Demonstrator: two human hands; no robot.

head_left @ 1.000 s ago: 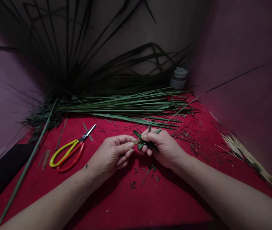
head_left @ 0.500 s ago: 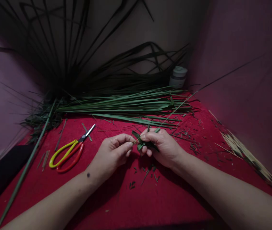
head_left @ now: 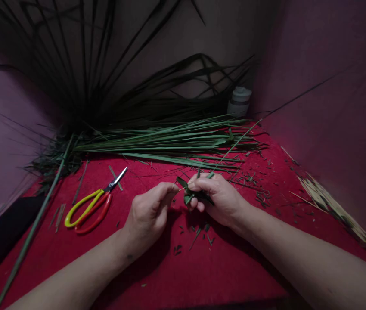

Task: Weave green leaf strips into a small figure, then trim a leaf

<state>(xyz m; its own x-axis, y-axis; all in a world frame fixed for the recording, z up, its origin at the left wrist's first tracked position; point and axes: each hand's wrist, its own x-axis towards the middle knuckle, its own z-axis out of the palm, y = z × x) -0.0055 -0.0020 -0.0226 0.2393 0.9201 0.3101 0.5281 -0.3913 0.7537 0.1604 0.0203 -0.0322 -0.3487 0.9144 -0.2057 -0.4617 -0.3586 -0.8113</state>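
My right hand (head_left: 220, 196) is closed round a small folded piece of green leaf (head_left: 187, 196), its thumb and fingers pinching the middle. Dark leaf ends stick out on both sides, and a long thin green stalk (head_left: 234, 145) runs from it up to the far right. Just left of it, my left hand (head_left: 150, 211) has its fingers bent together at a thin brownish strip (head_left: 181, 189) coming out of the leaf piece. The left fingertips are partly hidden behind the hand. Scissors (head_left: 95, 206) with one yellow and one red handle lie left of my left hand, blades slightly apart.
A pile of long green leaves (head_left: 170, 140) lies across the back of the red cloth (head_left: 228, 271). A white lidded container (head_left: 239, 101) stands behind it. Pale thin sticks (head_left: 325, 198) lie at right, a long green stalk (head_left: 37, 219) at left. Leaf scraps (head_left: 178, 249) are scattered about.
My left hand has turned at the wrist, its back and knuckles rolling so that the thumb now points more upward. The right hand and the leaf piece stay nearly still.
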